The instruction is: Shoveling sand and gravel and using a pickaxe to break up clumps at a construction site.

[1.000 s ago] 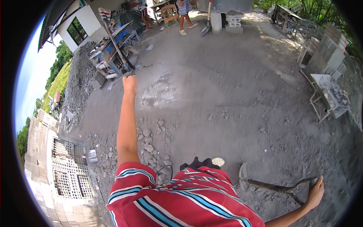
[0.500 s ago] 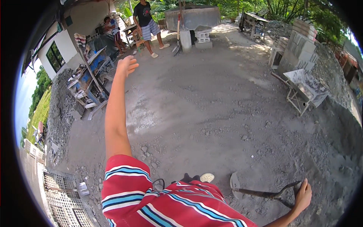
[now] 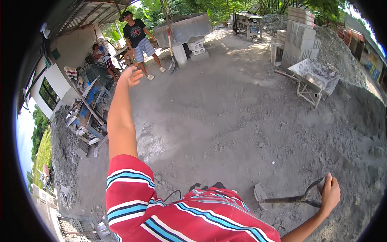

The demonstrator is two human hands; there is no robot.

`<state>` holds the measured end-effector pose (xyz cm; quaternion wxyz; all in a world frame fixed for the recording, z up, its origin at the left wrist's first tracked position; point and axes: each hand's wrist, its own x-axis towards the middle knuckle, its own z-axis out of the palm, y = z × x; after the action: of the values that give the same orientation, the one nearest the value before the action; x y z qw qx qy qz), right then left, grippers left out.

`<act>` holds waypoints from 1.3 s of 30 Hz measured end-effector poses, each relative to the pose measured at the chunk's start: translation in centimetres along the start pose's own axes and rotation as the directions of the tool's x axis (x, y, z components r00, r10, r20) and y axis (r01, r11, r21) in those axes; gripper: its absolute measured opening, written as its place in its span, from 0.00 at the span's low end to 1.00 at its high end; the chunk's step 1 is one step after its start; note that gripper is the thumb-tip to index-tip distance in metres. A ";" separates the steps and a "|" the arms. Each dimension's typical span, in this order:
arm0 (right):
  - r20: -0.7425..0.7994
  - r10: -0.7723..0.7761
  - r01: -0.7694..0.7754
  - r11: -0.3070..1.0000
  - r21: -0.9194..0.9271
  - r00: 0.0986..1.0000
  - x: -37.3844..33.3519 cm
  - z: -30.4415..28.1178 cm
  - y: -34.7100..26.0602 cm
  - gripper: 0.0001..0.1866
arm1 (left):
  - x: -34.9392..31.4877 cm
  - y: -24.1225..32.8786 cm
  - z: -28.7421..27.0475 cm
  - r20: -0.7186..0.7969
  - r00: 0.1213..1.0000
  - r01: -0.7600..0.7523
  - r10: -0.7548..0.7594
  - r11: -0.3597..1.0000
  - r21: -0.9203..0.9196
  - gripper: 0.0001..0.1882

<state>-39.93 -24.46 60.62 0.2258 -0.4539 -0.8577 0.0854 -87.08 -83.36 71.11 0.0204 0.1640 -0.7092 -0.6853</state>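
At far left, a dark, curving rim cuts into a gravel heap (image 3: 62, 137) and, lower down, a pale lattice panel (image 3: 76, 226), part of which runs out of sight. A blue workbench (image 3: 90, 109) stands beside the heap, so cluttered that I cannot pick out single items. Beyond it, a figure (image 3: 107, 60) by the wall is small and partly hidden. The worker's left hand (image 3: 131, 76) reaches forward over the yard, open and empty, fingers apart. In line behind it stands a co-worker (image 3: 139, 30) in a black shirt, and next a red-handled shovel (image 3: 170, 46) upright by a concrete post (image 3: 179, 55). In the foreground, the worker's red striped shirt (image 3: 201, 213) hides the legs. Just right of it, low down, extends a dark-handled shovel (image 3: 282, 200); its grey blade (image 3: 260, 193) blends into the grey ground, and I cannot tell whether the two touch. Farther back, a wheelbarrow (image 3: 316, 76) stands before stacked blocks (image 3: 300, 38), its wheel hard to make out. The worker's right hand (image 3: 331, 193) closes around the dark-handled shovel's forked grip, covering the crossbar, while the lower edge crops the arm.
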 end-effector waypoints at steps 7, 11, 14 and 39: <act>-0.070 0.070 -0.066 0.996 0.053 0.995 0.5 0.2 0.0 0.23 | 1.0 -2.7 11.7 0.070 0.981 -0.196 0.184 0.932 0.304 0.31; -0.093 0.074 -0.068 0.995 0.066 0.993 1.5 0.8 -0.5 0.25 | 2.1 -22.9 15.7 0.206 0.944 0.099 -0.257 0.819 0.565 0.15; -0.043 0.171 -0.170 0.985 0.023 0.984 2.6 0.4 -1.7 0.27 | -5.1 -41.9 18.8 0.362 0.701 -0.018 -0.615 0.492 0.870 0.18; -0.007 0.114 -0.114 0.988 -0.101 0.993 9.8 3.2 1.9 0.23 | -22.9 -56.0 18.8 0.363 0.193 -0.090 -0.911 0.352 0.932 0.19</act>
<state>-44.78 -15.16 60.14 0.1977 -0.5131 -0.8335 0.0543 -58.73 -59.64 19.68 -0.6746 -0.0249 -0.7124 -0.1917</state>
